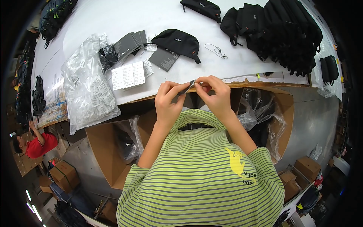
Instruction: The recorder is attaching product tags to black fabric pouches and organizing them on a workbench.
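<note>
Worktop [147, 19], white and broad, is seen beyond the hands, with two open cardboard boxes set below its near edge. In the left box [102, 155] and the right box [286, 121], clear plastic film is seen over dark contents, which cannot be made out. A heap of black pouches [281, 34] is piled at the far right. On the left, a clear plastic bag [90, 100] is filled with small white tags. Straight ahead, a single black pouch [177, 42] is laid lengthwise from left to right, nearer to the left hand [169, 98], and a dark card [163, 59] is left just below it. Between the hands, a small dark piece [188, 87] is held at the edge, slanted up to the right; its lower part is pinched by the left, its upper end by the right hand [214, 90].
</note>
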A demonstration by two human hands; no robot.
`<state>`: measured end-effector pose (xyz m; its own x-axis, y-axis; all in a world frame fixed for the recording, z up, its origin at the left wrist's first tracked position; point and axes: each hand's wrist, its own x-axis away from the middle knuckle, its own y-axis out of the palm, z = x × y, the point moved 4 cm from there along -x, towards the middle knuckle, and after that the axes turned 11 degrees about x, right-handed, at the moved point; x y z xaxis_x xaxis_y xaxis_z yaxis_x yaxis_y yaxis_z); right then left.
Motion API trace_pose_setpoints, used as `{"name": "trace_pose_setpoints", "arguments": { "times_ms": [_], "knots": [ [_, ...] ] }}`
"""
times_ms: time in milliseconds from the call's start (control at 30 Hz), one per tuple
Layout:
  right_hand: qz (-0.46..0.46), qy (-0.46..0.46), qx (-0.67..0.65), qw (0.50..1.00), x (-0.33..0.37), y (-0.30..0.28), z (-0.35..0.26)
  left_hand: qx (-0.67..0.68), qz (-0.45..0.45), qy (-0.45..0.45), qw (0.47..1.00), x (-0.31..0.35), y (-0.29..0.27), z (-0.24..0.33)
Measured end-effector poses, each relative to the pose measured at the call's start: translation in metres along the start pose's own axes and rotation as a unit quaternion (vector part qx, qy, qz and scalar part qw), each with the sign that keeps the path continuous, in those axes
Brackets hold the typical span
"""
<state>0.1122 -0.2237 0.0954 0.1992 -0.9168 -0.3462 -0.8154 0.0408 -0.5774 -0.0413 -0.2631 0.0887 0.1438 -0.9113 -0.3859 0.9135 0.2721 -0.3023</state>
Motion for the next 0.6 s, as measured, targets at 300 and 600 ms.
{"name": "trace_pose_setpoints", "arguments": {
  "times_ms": [300,600],
  "knots": [
    [-0.050,0.107,-0.147,0.982,0.002,-0.002,0.007,0.114,-0.023,-0.041,0.992,0.001,-0.003,-0.003],
    [-0.173,0.103,-0.141,0.969,0.008,-0.005,0.016,0.364,-0.170,-0.293,0.867,0.006,0.017,-0.030]
  ]
}}
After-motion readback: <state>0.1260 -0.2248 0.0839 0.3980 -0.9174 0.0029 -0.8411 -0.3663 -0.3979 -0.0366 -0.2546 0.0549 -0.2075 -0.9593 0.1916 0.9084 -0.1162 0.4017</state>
